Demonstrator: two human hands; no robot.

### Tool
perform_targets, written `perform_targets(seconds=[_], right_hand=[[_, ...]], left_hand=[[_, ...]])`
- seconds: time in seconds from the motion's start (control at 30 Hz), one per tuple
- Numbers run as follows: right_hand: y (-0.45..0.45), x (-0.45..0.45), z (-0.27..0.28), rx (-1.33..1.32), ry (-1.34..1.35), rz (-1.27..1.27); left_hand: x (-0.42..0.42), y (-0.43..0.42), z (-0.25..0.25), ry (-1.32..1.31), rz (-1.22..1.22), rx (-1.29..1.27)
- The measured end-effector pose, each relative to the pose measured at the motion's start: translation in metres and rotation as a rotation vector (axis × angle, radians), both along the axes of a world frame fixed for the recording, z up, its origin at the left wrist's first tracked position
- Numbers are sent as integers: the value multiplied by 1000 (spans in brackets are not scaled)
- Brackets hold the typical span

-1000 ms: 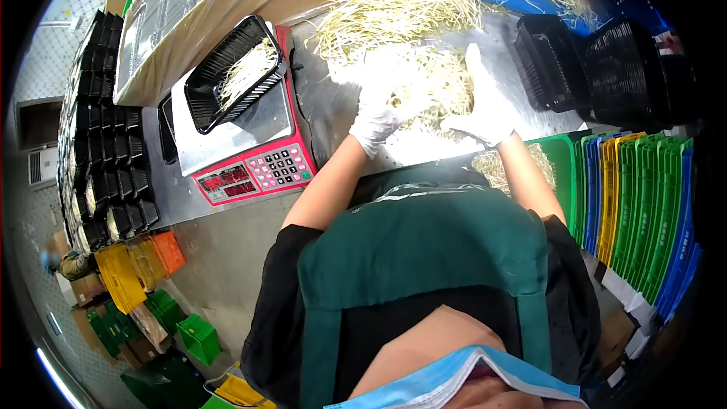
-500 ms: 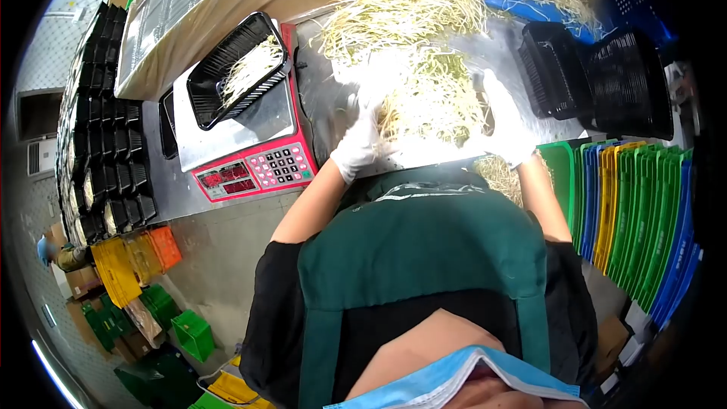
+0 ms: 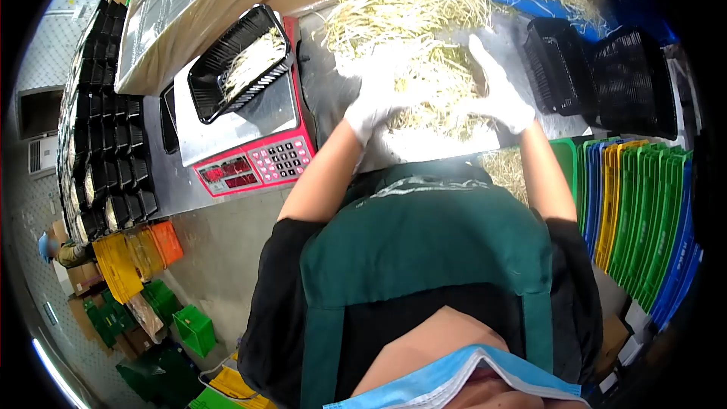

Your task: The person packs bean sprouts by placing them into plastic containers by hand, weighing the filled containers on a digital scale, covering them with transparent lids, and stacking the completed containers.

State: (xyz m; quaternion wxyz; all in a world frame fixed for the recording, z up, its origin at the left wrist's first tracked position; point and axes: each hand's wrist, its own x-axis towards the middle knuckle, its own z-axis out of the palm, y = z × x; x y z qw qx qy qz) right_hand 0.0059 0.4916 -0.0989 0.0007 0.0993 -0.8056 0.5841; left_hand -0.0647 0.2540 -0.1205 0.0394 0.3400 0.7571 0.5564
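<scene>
Both hands wear white gloves. My left hand (image 3: pixel 373 103) rests against the left side of a small heap of pale sprouts (image 3: pixel 439 83) on the metal table (image 3: pixel 322 91); its fingers are apart, though glare washes out the tips. On the heap's right side is my right hand (image 3: pixel 500 102), thumb and fingers spread wide. A larger sprout pile (image 3: pixel 401 7) lies just beyond. To the left, a black tray (image 3: pixel 238 64) holding some sprouts sits tilted on a red scale (image 3: pixel 254 167).
Stacked empty black trays (image 3: pixel 628 79) stand at the right, near a blue crate (image 3: pixel 530 0) with sprouts. Folded coloured crates (image 3: pixel 644 212) line the right side. Many black trays (image 3: pixel 113 129) are stacked far left. A person (image 3: pixel 64 250) is in the distance.
My hands moved apart and down from the heap, then came back up and inward around it. The heap spread out, then became more compact. The tray stays on the scale.
</scene>
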Motion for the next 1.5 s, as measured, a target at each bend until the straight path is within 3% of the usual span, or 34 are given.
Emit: perform_targets(seconds=[0.1, 0.17, 0.23, 0.3, 0.37, 0.43, 0.5, 0.53, 0.6, 0.67, 0.77, 0.83, 0.87, 0.97, 1.0, 1.1, 1.17, 1.27, 1.3, 1.37, 1.4, 1.47, 1.5], right_hand=[[-11, -31, -19, 180, -66, 15], [-18, -31, -10, 287, -57, 20], [-13, -8, 11, 270, -117, 70], [-3, 17, 13, 243, -105, 117], [6, 40, 4, 522, 261, 42], [-6, 47, -16, 554, 233, -81], [-26, 34, -24, 447, 259, -160], [-34, 29, -20, 445, 263, -162], [-45, 18, 4, 237, 82, -156], [-32, 15, 14, 259, 110, -98], [-9, 23, 12, 441, 187, -13], [-8, 32, -4, 500, 230, -55], [-12, 35, -9, 536, 236, -69], [-37, 33, -27, 521, 335, -106], [-50, 26, -26, 495, 389, -116], [-70, 8, -22, 446, 492, -138], [-71, 0, -18, 162, 211, -41], [-68, -12, -23, -76, 27, -59], [-65, -11, -19, -74, 32, -55], [-48, -7, -7, 342, 257, -213], [-38, -14, 5, 173, 302, -211], [-31, -17, 6, -508, -15, -355], [-30, -20, 25, -757, -86, -404]], left_hand=[[-17, 22, -1, 7, 28, -139], [-9, 28, 25, -365, -163, 79], [17, 8, 26, -228, -5, -100], [38, -16, 7, -154, -35, 103], [51, -32, 8, -50, 35, 61], [55, -34, 3, 55, 107, 16], [45, -20, -14, 284, 120, -98], [43, -7, -19, -136, 8, 47], [48, 10, -1, -232, 29, 180], [52, 11, 17, -336, 49, 312], [48, -20, 21, -286, -153, 169], [57, -47, 3, 100, 56, -154], [59, -53, 11, -52, 64, -230], [51, -35, -21, -49, 28, -320], [58, -18, 8, -261, 13, 12], [54, -7, 19, -118, 9, -115], [46, -8, 13, -194, -39, -204], [37, -14, 0, -360, -166, 142], [40, -23, 11, -303, -151, 114], [46, -36, 29, -198, -124, 56], [47, -36, 27, -199, -124, 55], [50, -33, 21, -448, -5, 229], [47, -29, 18, -449, -9, 231]])
